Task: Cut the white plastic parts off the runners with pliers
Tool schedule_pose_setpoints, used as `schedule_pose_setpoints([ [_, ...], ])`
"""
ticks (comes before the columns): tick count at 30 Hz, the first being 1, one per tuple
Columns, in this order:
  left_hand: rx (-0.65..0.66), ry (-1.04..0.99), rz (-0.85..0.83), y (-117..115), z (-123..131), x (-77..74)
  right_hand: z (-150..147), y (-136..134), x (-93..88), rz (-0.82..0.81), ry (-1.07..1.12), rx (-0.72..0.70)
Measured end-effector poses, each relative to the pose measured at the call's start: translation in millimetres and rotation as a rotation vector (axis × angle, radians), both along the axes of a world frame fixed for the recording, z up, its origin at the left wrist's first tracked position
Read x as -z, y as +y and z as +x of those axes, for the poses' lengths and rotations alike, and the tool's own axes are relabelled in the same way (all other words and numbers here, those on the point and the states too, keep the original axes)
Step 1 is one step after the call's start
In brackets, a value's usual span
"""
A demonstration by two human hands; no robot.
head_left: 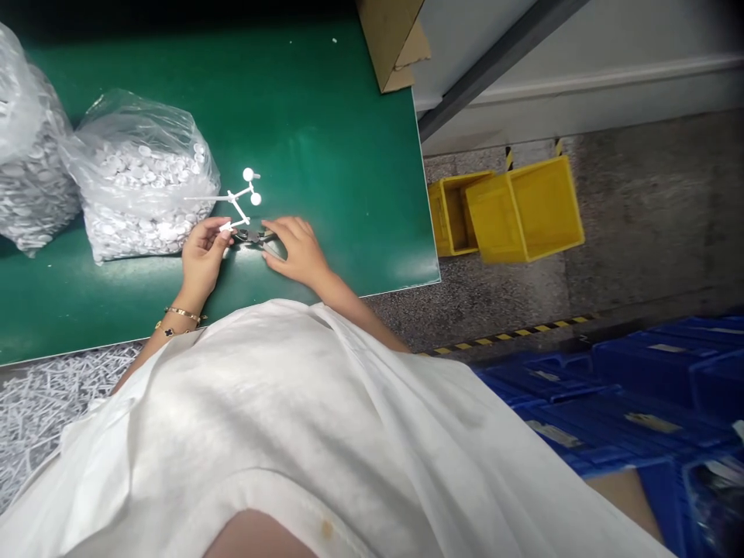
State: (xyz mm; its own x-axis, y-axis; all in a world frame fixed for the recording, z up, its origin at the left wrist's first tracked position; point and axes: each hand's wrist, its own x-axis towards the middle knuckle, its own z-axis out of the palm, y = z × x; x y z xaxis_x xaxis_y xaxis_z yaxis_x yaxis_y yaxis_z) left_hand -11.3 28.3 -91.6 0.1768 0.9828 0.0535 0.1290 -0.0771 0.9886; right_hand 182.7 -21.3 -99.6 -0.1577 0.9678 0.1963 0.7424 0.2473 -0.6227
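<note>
White plastic runner [241, 192]: light, stiff moulded branching piece with round discs on its arm ends; judged likely to snap at the thin arms, so the surest hold is the thicker stem, clear of the discs

Runner position: raised just off the green bench [325, 139], above the hands, toward the bench's near edge

Left hand [203, 260]: closed, grasping the lower end of the runner between thumb and fingertips

Right hand [294, 249]: curled around dark side-cutting pliers [253, 236], tips beside the held end of the runner; contact between tips and runner cannot be told

Clear polythene bags [139, 194]: two, filled with white discs, at the bench's left edge

Cardboard box [389, 39]: at the bench's far edge

Yellow crates [523, 209]: on the floor beyond the right edge

Loose white runners [52, 395]: heaped on the floor below the near left corner

Blue crates [610, 387]: stacked at lower right
</note>
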Motion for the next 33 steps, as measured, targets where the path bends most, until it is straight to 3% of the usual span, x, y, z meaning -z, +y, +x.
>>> schedule_pose_setpoints([
  [16,0.039,0.063,-0.069,-5.8,-1.7,-6.1,-0.7,-3.1,-3.5,0.051,0.027,0.085],
  [33,0.151,0.090,-0.087,-7.3,-3.4,-10.0,-0.7,-6.6,-4.7,0.100,0.082,0.042],
])
